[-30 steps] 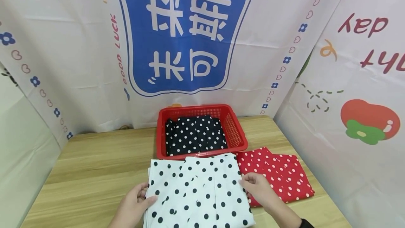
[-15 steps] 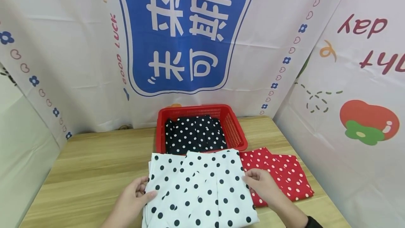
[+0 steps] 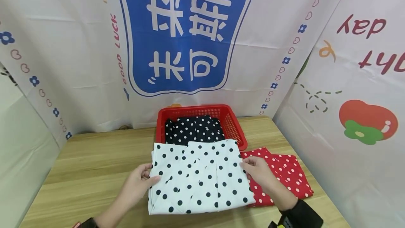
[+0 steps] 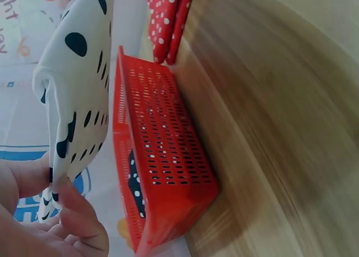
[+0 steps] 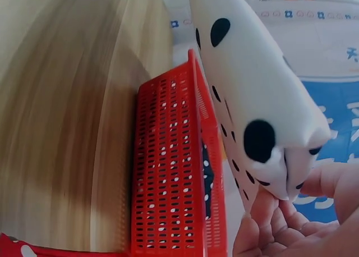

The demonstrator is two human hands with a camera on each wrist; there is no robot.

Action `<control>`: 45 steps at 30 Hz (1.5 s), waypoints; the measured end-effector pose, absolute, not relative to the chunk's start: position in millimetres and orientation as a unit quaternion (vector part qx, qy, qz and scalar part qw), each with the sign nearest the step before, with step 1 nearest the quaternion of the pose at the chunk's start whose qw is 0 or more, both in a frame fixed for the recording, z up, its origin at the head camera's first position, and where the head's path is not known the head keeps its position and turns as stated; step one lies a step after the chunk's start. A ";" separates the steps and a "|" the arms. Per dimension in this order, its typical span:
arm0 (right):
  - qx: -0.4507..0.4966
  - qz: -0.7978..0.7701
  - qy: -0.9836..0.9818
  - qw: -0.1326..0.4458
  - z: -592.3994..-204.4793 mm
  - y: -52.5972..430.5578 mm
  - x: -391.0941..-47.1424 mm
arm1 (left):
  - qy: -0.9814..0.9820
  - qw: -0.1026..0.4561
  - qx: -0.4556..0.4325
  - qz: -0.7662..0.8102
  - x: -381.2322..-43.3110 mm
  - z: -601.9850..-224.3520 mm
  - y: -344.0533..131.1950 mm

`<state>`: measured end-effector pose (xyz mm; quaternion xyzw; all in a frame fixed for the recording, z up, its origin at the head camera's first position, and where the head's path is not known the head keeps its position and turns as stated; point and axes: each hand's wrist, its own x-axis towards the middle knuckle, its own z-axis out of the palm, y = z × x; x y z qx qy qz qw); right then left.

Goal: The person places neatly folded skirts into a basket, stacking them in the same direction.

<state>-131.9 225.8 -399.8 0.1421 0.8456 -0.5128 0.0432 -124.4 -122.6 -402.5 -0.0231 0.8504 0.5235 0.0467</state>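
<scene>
A folded white cloth with black dots (image 3: 199, 177) is held up between both hands, its far edge overlapping the front of a red plastic basket (image 3: 235, 133). My left hand (image 3: 138, 182) pinches its left edge, thumb on top and fingers underneath. On the opposite edge, my right hand (image 3: 257, 173) pinches the cloth between thumb and fingers. Both wrist views show the white cloth (image 4: 78, 100) raised above the tabletop, higher than the basket rim. Inside the basket lies a folded black cloth with white dots (image 3: 194, 129), its near part hidden by the white one.
A folded red cloth with white dots (image 3: 289, 175) lies on the wooden table (image 3: 95, 171) to the right, partly under my right hand and the white cloth in the head view. Printed white curtains (image 3: 88, 45) hang behind and at the sides of the table.
Both hands have lifted the white cloth and carried it forward toward the basket. It now covers the basket's front rim in the head view. The red and black cloths have stayed put.
</scene>
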 end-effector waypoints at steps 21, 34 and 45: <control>0.144 -0.513 0.845 0.047 -404.6 224.0 -174.6 | 0.838 0.074 -0.029 0.539 -167.1 -397.3 -119.6; 0.140 -0.509 0.848 0.048 -410.4 223.7 -203.9 | 0.830 0.083 -0.067 0.547 -188.9 -398.6 -113.9; 0.150 -0.512 0.845 0.049 -412.0 221.1 -217.8 | 0.831 0.083 -0.080 0.545 -199.7 -396.2 -112.7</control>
